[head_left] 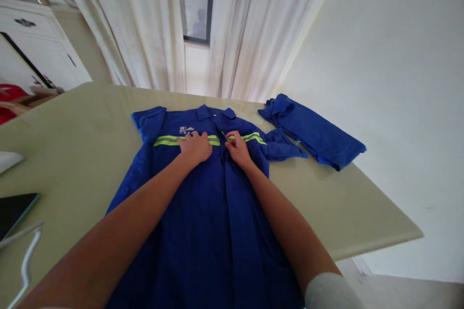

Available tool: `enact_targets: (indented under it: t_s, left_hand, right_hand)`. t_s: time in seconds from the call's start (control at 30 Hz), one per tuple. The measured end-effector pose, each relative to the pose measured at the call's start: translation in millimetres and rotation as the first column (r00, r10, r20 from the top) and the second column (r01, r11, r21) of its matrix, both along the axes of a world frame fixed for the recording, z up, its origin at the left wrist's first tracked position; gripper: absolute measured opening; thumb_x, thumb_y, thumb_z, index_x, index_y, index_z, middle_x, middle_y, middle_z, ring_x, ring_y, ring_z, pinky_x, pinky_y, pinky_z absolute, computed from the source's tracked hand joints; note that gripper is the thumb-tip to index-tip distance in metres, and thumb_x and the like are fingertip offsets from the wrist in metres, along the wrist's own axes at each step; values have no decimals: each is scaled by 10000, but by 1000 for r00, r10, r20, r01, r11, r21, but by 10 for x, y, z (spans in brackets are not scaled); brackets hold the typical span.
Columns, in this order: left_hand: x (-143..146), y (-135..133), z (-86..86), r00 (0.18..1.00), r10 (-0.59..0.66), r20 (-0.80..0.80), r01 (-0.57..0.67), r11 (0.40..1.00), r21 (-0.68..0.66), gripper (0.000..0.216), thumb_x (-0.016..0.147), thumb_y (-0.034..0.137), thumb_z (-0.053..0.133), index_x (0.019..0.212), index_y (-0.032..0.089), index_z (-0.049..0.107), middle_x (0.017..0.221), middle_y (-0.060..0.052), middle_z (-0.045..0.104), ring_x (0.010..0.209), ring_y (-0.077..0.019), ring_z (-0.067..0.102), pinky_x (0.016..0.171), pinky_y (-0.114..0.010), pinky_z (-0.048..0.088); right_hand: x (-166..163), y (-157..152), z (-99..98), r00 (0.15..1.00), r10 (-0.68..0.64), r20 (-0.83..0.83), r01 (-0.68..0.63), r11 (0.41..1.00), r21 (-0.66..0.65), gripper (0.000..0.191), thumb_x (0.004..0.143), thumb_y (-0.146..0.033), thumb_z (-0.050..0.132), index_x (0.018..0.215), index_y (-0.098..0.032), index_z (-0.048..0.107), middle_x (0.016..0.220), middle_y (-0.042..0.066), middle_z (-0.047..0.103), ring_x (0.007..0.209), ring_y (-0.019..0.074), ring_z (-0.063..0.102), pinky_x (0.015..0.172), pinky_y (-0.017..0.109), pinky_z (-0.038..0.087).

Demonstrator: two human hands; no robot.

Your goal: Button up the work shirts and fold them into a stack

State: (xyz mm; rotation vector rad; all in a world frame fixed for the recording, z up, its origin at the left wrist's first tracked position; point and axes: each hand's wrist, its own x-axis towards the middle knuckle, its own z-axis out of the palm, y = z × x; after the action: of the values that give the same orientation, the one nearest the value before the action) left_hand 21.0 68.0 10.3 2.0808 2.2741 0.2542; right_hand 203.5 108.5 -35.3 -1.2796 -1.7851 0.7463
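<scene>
A blue work jacket (192, 193) lies front side up on the table, its collar at the far end. Yellow-green and grey reflective bands cross its chest, with a small white print above the band on the left. My left hand (196, 147) rests on the left chest, its fingers spread over the band and the lower edge of the print. At the front opening, my right hand (238, 149) pinches the edge of the placket, which stands slightly lifted. Both sleeves are bent at the sides. My forearms cover parts of the jacket's lower body.
A folded blue garment (315, 130) lies at the table's right edge, close to the jacket's sleeve. On the left of the pale green table (90, 125) are a dark tablet-like device (16, 212) and a white cable (25, 265). Curtains (145, 24) hang behind; a white wall (398, 82) stands right.
</scene>
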Motion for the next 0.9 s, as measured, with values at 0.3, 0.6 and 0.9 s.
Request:
enact_targets:
  t_s: [0.3,0.6,0.9]
  left_hand:
    - [-59,244,-426,952,-294,84,274,942,192,514,1036,308,353,1482,208,589,1580,-100,553,1441,-300,511,1238,-506,332]
    - [-71,266,-365,954,-232,190,213,971,112,524,1006,307,388,1498,337,565,1603,-9,532,1462,-277,477,1266,-505,282]
    - [44,713,-196,911,104,400,-89,995,-54,375,861,559,620,1048,310,830,1205,-87,773,1266,-446,576,1036,-601,417]
  right_hand:
    - [-15,-1,54,969,-141,201,132,990,57,402,911,-78,439,1097,-209,770,1038,55,746,984,213,666,1014,345,488]
    - [-96,-90,195,918,-62,390,61,998,17,419,978,-85,397,1147,-201,762,1180,73,691,1125,188,647,1046,306,480]
    - [-181,-138,266,813,-108,572,114,993,26,254,1038,-376,573,1191,-254,735,1199,82,677,1119,233,647,995,354,501]
